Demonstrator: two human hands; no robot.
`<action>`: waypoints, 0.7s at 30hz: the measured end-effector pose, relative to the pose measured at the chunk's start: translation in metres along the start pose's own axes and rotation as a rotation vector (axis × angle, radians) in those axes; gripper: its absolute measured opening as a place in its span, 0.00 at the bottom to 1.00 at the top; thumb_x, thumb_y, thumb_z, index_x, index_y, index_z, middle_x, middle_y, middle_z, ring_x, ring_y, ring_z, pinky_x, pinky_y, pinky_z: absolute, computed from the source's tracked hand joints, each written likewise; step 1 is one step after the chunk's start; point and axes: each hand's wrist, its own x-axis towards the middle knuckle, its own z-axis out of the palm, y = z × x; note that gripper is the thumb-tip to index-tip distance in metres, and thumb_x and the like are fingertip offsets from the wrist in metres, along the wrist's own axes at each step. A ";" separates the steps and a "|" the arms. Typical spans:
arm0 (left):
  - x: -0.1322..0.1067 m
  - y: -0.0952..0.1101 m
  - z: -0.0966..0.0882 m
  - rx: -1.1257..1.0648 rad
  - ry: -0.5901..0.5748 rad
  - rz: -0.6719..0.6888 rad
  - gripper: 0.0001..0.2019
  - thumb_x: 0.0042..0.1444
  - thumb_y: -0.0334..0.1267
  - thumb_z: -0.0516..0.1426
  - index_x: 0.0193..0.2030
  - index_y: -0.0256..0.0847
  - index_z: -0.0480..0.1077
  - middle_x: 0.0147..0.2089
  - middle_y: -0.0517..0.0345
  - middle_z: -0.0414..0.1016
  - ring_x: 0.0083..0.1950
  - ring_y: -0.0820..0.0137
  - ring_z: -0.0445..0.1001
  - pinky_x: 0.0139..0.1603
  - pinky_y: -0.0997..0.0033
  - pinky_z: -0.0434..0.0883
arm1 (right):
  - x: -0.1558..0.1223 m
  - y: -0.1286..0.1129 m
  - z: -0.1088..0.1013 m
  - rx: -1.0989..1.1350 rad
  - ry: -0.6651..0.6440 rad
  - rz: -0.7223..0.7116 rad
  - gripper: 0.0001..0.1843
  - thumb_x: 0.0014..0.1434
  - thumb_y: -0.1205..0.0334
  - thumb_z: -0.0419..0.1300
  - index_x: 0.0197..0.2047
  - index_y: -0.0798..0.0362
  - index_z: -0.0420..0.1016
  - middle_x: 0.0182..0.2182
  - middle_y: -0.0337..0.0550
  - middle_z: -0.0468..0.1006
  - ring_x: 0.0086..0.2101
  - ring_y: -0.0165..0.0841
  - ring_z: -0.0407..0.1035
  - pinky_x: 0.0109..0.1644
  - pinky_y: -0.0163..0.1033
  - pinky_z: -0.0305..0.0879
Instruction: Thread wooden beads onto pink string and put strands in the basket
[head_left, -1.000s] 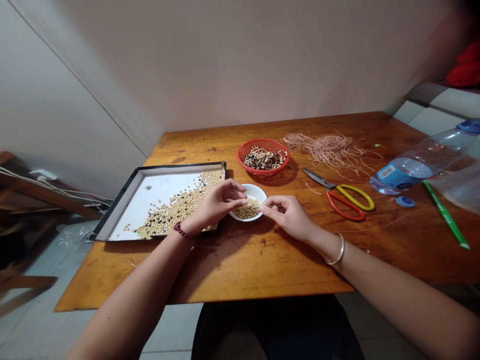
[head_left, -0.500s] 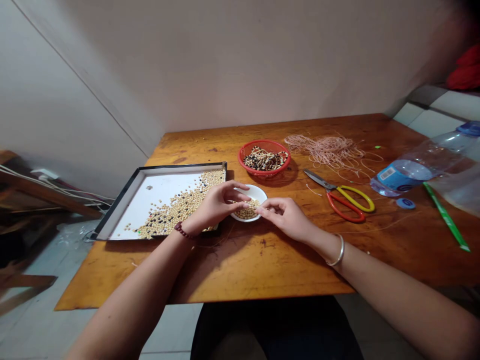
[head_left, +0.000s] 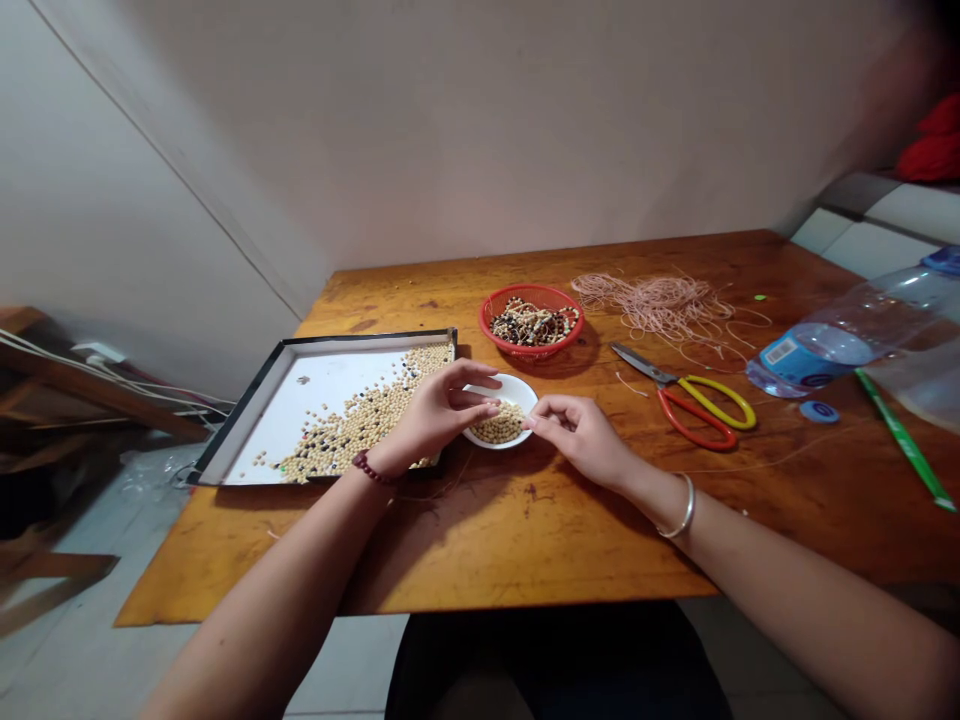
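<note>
A small white bowl [head_left: 515,386] of tan beads [head_left: 501,424] stands on the wooden table. My left hand [head_left: 439,405] reaches over its left side, thumb and fingers apart. Whether that hand touches the rim I cannot tell. At the bowl's right edge, the thumb and forefinger of my right hand [head_left: 574,432] are pinched together; what lies between the tips is too small to make out. On the left is a shallow black-edged tray [head_left: 270,385] with many loose tan and dark beads [head_left: 360,425]. A thin thread [head_left: 765,462] trails over the table right of my right wrist.
Behind the bowl stands a red basket [head_left: 532,350] of strung beads. A tangle of pink cord [head_left: 660,305] lies right of it. Open scissors [head_left: 701,400], a blue cap [head_left: 819,411], a tipped plastic bottle [head_left: 817,355] and a green strip [head_left: 904,440] occupy the right side.
My right hand has shifted slightly right, with its pinched fingertips still by the bowl's rim. My left hand stays nearly the same. The whole view has moved a little.
</note>
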 end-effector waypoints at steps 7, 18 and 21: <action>0.000 -0.001 -0.001 0.011 -0.016 -0.010 0.22 0.47 0.35 0.66 0.49 0.35 0.68 0.47 0.47 0.76 0.42 0.66 0.79 0.43 0.68 0.79 | 0.000 -0.002 0.000 -0.005 -0.010 0.002 0.16 0.55 0.51 0.58 0.27 0.56 0.69 0.19 0.33 0.57 0.22 0.25 0.51 0.26 0.34 0.48; 0.000 -0.001 0.001 -0.029 -0.055 -0.012 0.26 0.49 0.32 0.65 0.54 0.40 0.64 0.49 0.50 0.73 0.45 0.67 0.78 0.47 0.68 0.77 | 0.000 0.000 -0.001 0.001 -0.014 -0.009 0.15 0.56 0.52 0.58 0.27 0.56 0.69 0.21 0.35 0.61 0.23 0.26 0.53 0.27 0.34 0.49; 0.000 0.000 0.001 -0.024 -0.058 -0.018 0.26 0.49 0.32 0.65 0.55 0.41 0.64 0.49 0.50 0.73 0.44 0.68 0.78 0.47 0.68 0.77 | 0.000 0.001 0.000 -0.008 -0.017 -0.010 0.15 0.56 0.52 0.59 0.27 0.56 0.69 0.21 0.35 0.61 0.23 0.26 0.53 0.27 0.34 0.49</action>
